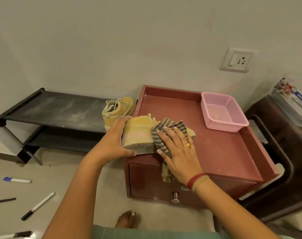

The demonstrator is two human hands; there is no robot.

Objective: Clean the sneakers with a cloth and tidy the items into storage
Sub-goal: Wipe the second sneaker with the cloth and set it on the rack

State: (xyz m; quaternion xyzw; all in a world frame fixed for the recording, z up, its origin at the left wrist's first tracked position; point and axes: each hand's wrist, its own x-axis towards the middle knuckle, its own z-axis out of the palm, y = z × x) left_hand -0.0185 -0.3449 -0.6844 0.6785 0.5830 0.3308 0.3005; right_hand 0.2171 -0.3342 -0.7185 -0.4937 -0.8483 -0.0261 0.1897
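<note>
A yellow sneaker (138,133) lies tipped on its side at the front left of the red-brown cabinet top (215,149), sole facing me. My left hand (115,140) grips its heel end. My right hand (178,150) presses a grey striped cloth (165,130) flat against the sneaker's side and toe, and the cloth's tail hangs over the cabinet's front edge. The second yellow sneaker (118,107) stands upright on the right end of the black shoe rack (52,107), just behind my left hand.
An empty pink mesh basket (222,112) sits at the cabinet's back right. The cabinet has a drawer with a metal knob (175,197). Markers (17,180) and pens (38,206) lie on the floor at left. A dark chair (281,152) with a plastic box stands at right.
</note>
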